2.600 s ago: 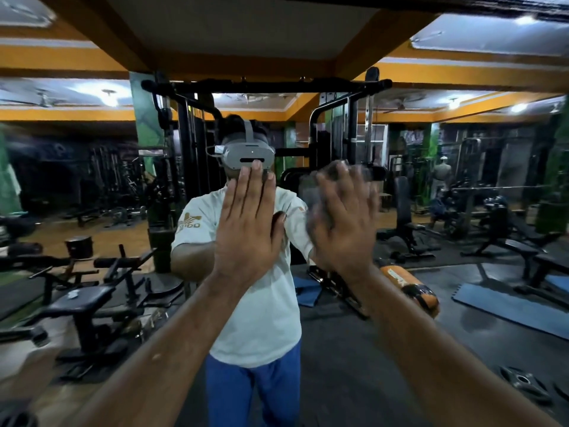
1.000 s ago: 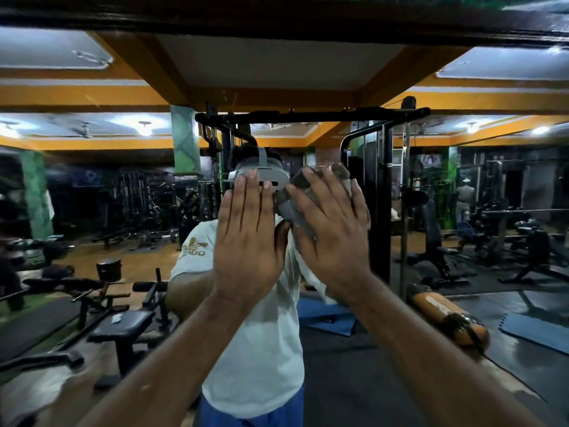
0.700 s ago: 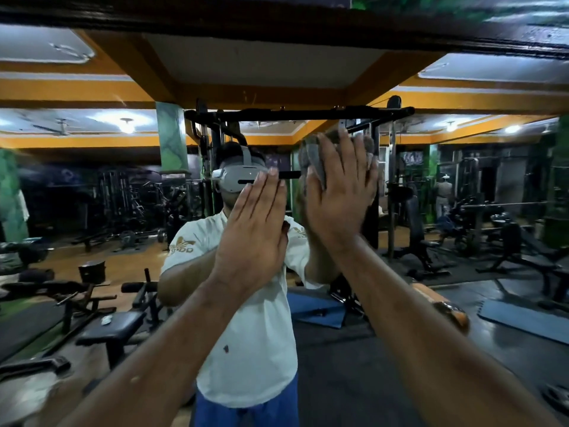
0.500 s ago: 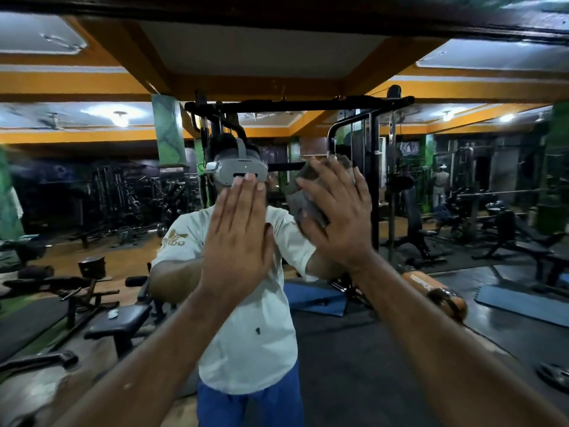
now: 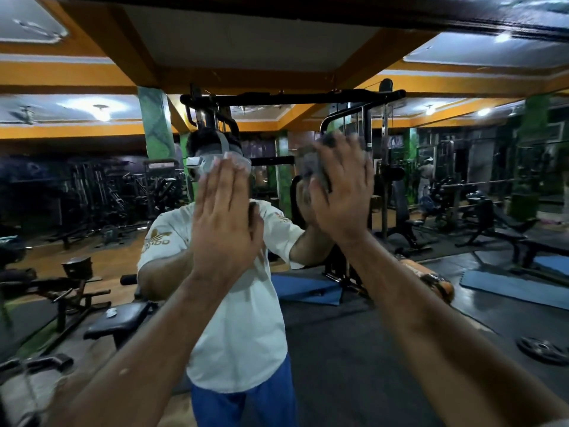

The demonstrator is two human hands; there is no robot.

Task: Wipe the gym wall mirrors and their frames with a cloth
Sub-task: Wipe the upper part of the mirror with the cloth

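1. Mirror (image 5: 400, 318) filled the view, its dark frame (image 5: 308, 10) along the top — wiping under way, frame likely not yet done.
2. Left hand (image 5: 226, 217) lay flat on the glass, fingers straight.
3. Right hand (image 5: 341, 192) pressed the grey cloth (image 5: 311, 166) to the upper glass — fingers spread.

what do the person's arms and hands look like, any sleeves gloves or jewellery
Both forearms are bare up to the frame edge, with no sleeves in direct view. The left hand and right hand wear no gloves, and no rings, watch or bands show. In the mirror reflection, the person wears a short-sleeved white t-shirt.
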